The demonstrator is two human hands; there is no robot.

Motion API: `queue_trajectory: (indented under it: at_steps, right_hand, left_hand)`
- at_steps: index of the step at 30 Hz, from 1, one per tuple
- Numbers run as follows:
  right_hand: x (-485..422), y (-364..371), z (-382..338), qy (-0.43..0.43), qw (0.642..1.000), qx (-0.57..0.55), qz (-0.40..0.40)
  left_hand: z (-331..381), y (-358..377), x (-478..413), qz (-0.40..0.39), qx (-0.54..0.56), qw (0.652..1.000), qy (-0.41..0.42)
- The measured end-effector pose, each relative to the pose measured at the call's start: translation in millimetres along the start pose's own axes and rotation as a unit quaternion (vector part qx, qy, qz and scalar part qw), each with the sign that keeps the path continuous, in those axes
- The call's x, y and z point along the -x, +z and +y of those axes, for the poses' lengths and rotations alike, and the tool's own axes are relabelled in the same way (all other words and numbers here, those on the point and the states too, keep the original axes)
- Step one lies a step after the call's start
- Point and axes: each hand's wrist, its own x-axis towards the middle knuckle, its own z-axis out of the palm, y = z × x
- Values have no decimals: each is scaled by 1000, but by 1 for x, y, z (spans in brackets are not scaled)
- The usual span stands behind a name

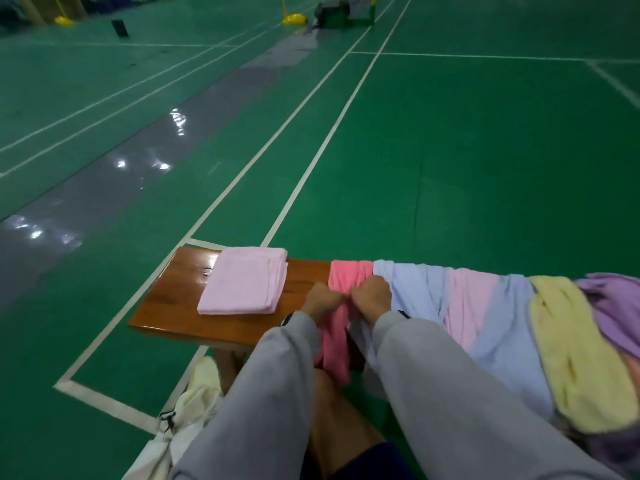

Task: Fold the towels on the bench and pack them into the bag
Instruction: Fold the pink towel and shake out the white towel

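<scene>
A wooden bench [173, 299] runs across the lower view. A folded pale pink towel [244, 280] lies flat on its left end. Beside it a bright pink towel [341, 282] hangs bunched over the bench, and my left hand [322, 299] and my right hand [372, 296] both grip it side by side, fingers curled. Further right, unfolded towels drape over the bench: a light blue one [415, 289], a pale pink one [471, 299], a yellow one [561, 334] and a purple one [609, 306]. A white bag [187, 410] sits on the floor under the bench's left part.
Green court floor [450, 150] with white lines spreads beyond the bench. A glossy grey strip [104, 188] crosses at left. Yellow post bases [294, 19] and a cart stand far away. My bare knee [339, 420] shows between my grey sleeves.
</scene>
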Motion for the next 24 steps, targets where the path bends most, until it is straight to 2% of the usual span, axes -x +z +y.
queue_trajectory:
  at_steps: [2,3,5,7,9,11,12,14,16,17,18,19,21,22,24]
  right_hand:
    - [3,0,-6,74,986,-127,-73]
    - [4,1,-9,120,963,-210,-119]
    - [12,0,-17,205,889,-362,-193]
    - [14,-2,-21,203,828,-469,-232]
    - [14,-16,-26,178,800,-522,-235]
    - [20,-36,-40,149,758,-581,-257]
    - [21,-47,-47,120,756,-585,-268]
    - [22,-72,-64,65,793,-540,-275]
    - [14,-103,-81,42,839,-485,-242]
    - [5,-118,-87,38,850,-485,-199]
    - [-3,-135,-91,44,849,-506,-149]
    - [-6,-150,-96,47,826,-550,-117]
    - [-7,-175,-97,34,806,-572,-149]
    - [-2,-183,-96,36,823,-535,-187]
    - [1,-186,-87,52,896,-368,-242]
  left_hand:
    - [4,-3,2,24,59,998,-5]
    - [8,-6,5,39,89,995,7]
    - [21,-16,13,42,161,986,30]
    - [34,-30,21,19,247,968,47]
    - [46,-45,30,-18,311,948,64]
    - [64,-61,40,-53,339,935,92]
    - [73,-69,45,-55,332,936,105]
    - [89,-87,50,-24,310,943,118]
    - [98,-107,53,78,287,948,110]
    - [101,-118,56,135,292,941,102]
    - [102,-131,59,176,315,927,98]
    - [105,-143,63,203,347,911,97]
    - [104,-164,65,227,393,886,100]
    - [104,-172,67,226,391,887,99]
    - [105,-178,71,199,354,909,95]
